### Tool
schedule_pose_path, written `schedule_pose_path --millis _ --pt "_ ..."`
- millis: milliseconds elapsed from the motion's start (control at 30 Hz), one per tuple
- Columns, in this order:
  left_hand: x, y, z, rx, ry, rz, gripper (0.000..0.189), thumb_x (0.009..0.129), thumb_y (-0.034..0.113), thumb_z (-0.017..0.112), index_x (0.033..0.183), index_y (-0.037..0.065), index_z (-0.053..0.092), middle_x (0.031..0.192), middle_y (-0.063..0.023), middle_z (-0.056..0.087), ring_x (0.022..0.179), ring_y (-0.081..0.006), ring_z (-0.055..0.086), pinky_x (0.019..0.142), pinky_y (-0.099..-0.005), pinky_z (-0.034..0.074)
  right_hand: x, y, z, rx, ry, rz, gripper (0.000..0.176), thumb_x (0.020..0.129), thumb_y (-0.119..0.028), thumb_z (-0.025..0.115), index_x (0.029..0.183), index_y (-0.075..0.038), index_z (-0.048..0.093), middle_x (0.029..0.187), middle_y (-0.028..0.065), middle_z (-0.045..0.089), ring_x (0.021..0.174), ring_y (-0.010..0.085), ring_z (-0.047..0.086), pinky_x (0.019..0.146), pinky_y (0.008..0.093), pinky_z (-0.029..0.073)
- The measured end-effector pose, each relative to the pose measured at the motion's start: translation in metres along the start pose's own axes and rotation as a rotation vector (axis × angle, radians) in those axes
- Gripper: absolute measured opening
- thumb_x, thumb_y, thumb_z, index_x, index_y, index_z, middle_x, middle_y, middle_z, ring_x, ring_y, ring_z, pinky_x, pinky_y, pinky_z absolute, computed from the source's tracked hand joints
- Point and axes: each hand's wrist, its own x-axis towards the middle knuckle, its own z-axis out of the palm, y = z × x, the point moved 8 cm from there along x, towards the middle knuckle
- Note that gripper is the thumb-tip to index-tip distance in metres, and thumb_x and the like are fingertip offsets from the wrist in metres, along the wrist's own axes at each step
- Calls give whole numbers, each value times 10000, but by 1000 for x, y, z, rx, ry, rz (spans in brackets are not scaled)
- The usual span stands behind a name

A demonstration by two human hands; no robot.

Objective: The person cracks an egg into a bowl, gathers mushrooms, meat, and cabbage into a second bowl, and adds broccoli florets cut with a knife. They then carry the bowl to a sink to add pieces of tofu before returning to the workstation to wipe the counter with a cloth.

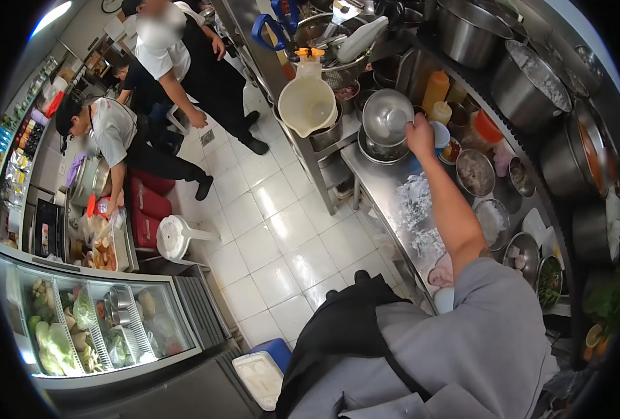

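My right hand (420, 135) grips the rim of a shiny metal bowl (385, 115), fingers closed on its edge. The bowl is tilted, its inside facing me, and it overlaps another metal bowl (383, 152) just below it on the steel counter. Close to my knuckles stand a blue-and-white cup (442, 135) and small containers of sauce. White powdery patches (421, 213) cover the counter beside my forearm, and a pale pink piece of raw meat (440, 271) lies lower down. My left hand does not show in this view.
Squeeze bottles (435, 89) and bowls of ingredients (475, 172) line the counter's back. Large pots (529, 77) fill the shelf. A plastic jug (306, 105) hangs beside a metal post. Co-workers (118, 126) are across the tiled floor (282, 230), near a white stool (177, 237) and glass-topped fridge (107, 321).
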Motion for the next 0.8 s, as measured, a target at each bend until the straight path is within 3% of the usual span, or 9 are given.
schedule_pose_path --millis 33,133,300,367,467,567,700,767,800 --pt "7 5 -3 1 4 11 328 844 252 625 1055 5 672 942 -223 694 881 -345 677 781 -419 523 3 9 4 81 -39 90 152 850 -122 585 845 7 505 665 229 612 608 384 652 548 462 529" --pt "37 22 -18 2 37 53 349 844 262 630 1078 6 666 955 -225 693 890 -352 675 791 -421 521 -4 17 13 373 -134 352 121 874 -89 558 808 -24 479 635 109 592 467 184 611 411 322 510" --pt "162 101 -86 -149 196 208 404 846 270 634 1151 5 641 979 -219 697 893 -341 678 799 -409 521 -36 4 6 593 -234 446 108 884 -80 562 853 -44 466 663 74 573 494 186 616 436 298 530" --pt "169 197 -128 -220 225 328 381 859 248 618 1149 2 642 963 -202 704 883 -314 683 798 -389 523 -63 3 0 730 -266 540 130 868 -59 583 866 -51 452 668 74 568 503 183 614 443 296 533" --pt "201 294 -130 -213 124 520 362 870 232 609 1170 31 644 937 -185 711 885 -300 686 802 -373 525 -124 -4 -18 830 -293 622 188 838 -31 626 874 -69 445 664 86 579 515 206 641 423 315 537" --pt "204 362 -102 61 -67 762 372 878 255 624 1196 63 644 938 -159 716 893 -308 685 801 -379 523 -202 -15 -53 852 -234 732 343 784 -24 682 1059 -25 477 777 111 608 544 188 643 457 327 566" --pt "247 334 -39 400 -469 892 390 869 236 624 1218 61 634 965 -164 715 893 -319 684 813 -387 524 -329 -18 -133 888 -126 871 548 770 9 650 1271 -11 427 802 112 615 574 169 622 527 336 589" --pt "226 319 -47 513 -509 801 382 875 254 603 1187 37 647 972 -175 715 883 -326 686 798 -400 524 -392 -22 -166 931 -104 877 566 767 6 651 1295 -30 451 825 81 613 613 144 611 548 331 591" --pt "258 296 -34 622 -566 1128 372 874 266 600 1160 37 663 989 -176 714 878 -331 686 796 -412 524 -430 -22 -186 967 -9 931 549 765 8 621 1289 -49 470 859 64 610 651 140 607 617 366 590"
